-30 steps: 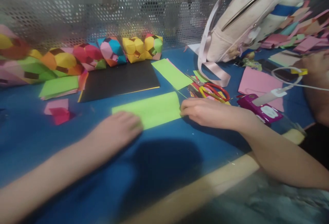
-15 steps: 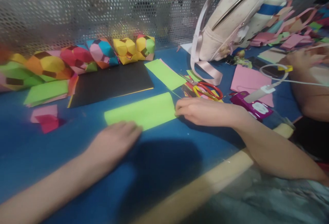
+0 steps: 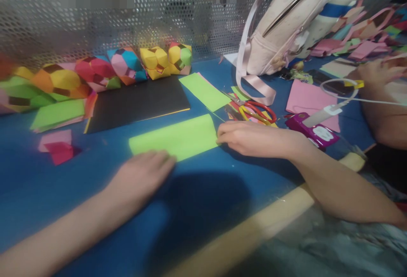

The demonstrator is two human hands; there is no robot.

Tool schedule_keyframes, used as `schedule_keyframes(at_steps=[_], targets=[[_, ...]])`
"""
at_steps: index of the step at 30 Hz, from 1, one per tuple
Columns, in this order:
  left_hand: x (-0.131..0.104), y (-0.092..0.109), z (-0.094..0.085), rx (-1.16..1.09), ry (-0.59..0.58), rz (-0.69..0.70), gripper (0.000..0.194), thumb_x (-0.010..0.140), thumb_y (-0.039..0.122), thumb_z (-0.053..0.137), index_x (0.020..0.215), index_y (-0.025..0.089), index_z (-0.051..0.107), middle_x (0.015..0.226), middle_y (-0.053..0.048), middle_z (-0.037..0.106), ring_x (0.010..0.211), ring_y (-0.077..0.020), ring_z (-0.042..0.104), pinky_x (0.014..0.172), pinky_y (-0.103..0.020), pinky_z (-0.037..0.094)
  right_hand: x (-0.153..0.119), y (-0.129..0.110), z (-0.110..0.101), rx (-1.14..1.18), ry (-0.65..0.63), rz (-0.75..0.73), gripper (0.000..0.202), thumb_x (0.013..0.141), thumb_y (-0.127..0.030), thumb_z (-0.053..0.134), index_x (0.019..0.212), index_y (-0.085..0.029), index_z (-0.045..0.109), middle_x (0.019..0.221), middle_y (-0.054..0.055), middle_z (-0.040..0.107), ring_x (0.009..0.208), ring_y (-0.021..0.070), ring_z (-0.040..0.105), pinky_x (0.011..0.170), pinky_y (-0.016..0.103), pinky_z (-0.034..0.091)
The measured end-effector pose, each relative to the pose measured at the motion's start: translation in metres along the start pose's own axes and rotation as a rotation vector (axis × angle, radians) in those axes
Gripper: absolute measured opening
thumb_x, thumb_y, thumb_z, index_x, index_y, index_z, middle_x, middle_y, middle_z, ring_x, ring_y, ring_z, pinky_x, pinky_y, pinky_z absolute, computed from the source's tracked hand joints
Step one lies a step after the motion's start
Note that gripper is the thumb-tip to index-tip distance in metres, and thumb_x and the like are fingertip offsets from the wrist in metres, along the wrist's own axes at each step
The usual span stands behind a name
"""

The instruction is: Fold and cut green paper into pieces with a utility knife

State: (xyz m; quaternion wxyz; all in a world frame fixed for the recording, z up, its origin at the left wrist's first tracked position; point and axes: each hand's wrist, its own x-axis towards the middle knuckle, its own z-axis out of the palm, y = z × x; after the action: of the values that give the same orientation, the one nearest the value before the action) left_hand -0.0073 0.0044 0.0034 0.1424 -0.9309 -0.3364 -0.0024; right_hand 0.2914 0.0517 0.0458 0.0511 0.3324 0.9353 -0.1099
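The likeliest fault from here, I judge, is a skewed fold. The green sheet (image 3: 178, 137) is doubled over, its 12 o'clock edge bowed in a soft curve and not pressed flat; if its layers slide under uneven pressure, the edges could part and the crease run crooked. Should either grip let go early, the bow could spring open. A push towards 2 o'clock could also nudge the scissors (image 3: 238, 101), which lie near the right hand (image 3: 240, 139).

The sheet lies on the blue surface (image 3: 95, 141) between both hands: at 9 o'clock from the right hand, at about 1 o'clock from the left hand (image 3: 148, 169). The right grip is drawn together, apparently pinching the sheet's 3 o'clock end. The left lays bent fingers over its 7 o'clock edge; with the fingertips blurred, I cannot tell whether it pinches or merely presses.
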Motion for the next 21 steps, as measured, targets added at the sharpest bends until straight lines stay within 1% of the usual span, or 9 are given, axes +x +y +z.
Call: schedule_keyframes(at_steps=[4, 6, 8, 11, 13, 16, 19, 21], targets=[[0.003, 0.002, -0.002, -0.01, -0.046, -0.035, 0.033, 0.088, 0.004, 0.042, 0.108, 0.02, 0.062, 0.094, -0.006, 0.063, 0.08, -0.0221, 0.056, 0.068, -0.032, 0.044, 0.0, 0.001, 0.002, -0.012, 0.048, -0.037, 0.026, 0.086, -0.002, 0.044, 0.082, -0.014, 0.067, 0.084, 0.006, 0.058, 0.079, 0.0169, 0.054, 0.073, 0.031, 0.043], [0.005, 0.004, -0.007, -0.018, -0.07, -0.042, 0.03, 0.09, 0.005, 0.041, 0.105, 0.019, 0.063, 0.092, -0.006, 0.064, 0.079, -0.022, 0.057, 0.069, -0.033, 0.044, 0.0, 0.002, 0.003, -0.015, 0.039, -0.039, 0.026, 0.087, -0.003, 0.044, 0.083, -0.014, 0.067, 0.084, 0.006, 0.058, 0.08, 0.0172, 0.055, 0.073, 0.031, 0.043], [0.006, 0.008, -0.01, -0.053, -0.105, -0.052, 0.029, 0.092, 0.006, 0.038, 0.101, 0.017, 0.064, 0.087, -0.007, 0.063, 0.076, -0.0214, 0.056, 0.068, -0.033, 0.045, -0.001, 0.002, 0.004, -0.015, 0.026, -0.027, 0.026, 0.087, -0.002, 0.044, 0.084, -0.014, 0.067, 0.086, 0.006, 0.059, 0.082, 0.018, 0.056, 0.074, 0.032, 0.044], [0.003, 0.018, -0.01, -0.126, -0.147, -0.131, 0.03, 0.095, 0.01, 0.034, 0.095, 0.015, 0.064, 0.083, -0.007, 0.062, 0.068, -0.0188, 0.053, 0.063, -0.031, 0.045, -0.001, 0.003, 0.005, -0.011, 0.026, -0.018, 0.027, 0.086, -0.001, 0.044, 0.085, -0.014, 0.068, 0.088, 0.006, 0.06, 0.084, 0.0188, 0.057, 0.076, 0.033, 0.044], [-0.002, 0.027, -0.007, -0.075, -0.12, -0.163, 0.03, 0.095, 0.01, 0.035, 0.098, 0.015, 0.064, 0.084, -0.007, 0.062, 0.067, -0.0182, 0.052, 0.062, -0.031, 0.046, -0.001, 0.003, 0.006, -0.007, 0.036, -0.025, 0.028, 0.086, -0.001, 0.043, 0.086, -0.014, 0.068, 0.088, 0.006, 0.061, 0.084, 0.019, 0.057, 0.076, 0.033, 0.044], [-0.007, 0.041, -0.005, 0.072, -0.029, -0.104, 0.029, 0.093, 0.008, 0.039, 0.103, 0.012, 0.065, 0.09, -0.011, 0.064, 0.077, -0.0221, 0.057, 0.069, -0.036, 0.049, -0.002, 0.004, 0.008, -0.008, 0.058, -0.036, 0.03, 0.085, 0.0, 0.041, 0.085, -0.015, 0.068, 0.088, 0.007, 0.061, 0.083, 0.0188, 0.058, 0.077, 0.034, 0.045], [-0.006, 0.053, -0.009, 0.178, 0.099, -0.042, 0.027, 0.095, 0.016, 0.043, 0.098, 0.009, 0.069, 0.093, -0.016, 0.066, 0.089, -0.0281, 0.061, 0.08, -0.041, 0.049, -0.004, 0.003, 0.008, -0.016, 0.074, -0.052, 0.032, 0.086, 0.0, 0.04, 0.086, -0.015, 0.068, 0.09, 0.007, 0.062, 0.084, 0.0189, 0.059, 0.076, 0.034, 0.047], [-0.003, 0.06, -0.013, 0.238, 0.139, -0.031, 0.032, 0.096, 0.025, 0.044, 0.099, 0.007, 0.07, 0.096, -0.018, 0.068, 0.093, -0.0307, 0.062, 0.086, -0.043, 0.047, -0.004, 0.001, 0.009, -0.025, 0.065, -0.05, 0.032, 0.086, -0.001, 0.039, 0.086, -0.015, 0.069, 0.092, 0.008, 0.063, 0.086, 0.0196, 0.059, 0.077, 0.034, 0.048]])
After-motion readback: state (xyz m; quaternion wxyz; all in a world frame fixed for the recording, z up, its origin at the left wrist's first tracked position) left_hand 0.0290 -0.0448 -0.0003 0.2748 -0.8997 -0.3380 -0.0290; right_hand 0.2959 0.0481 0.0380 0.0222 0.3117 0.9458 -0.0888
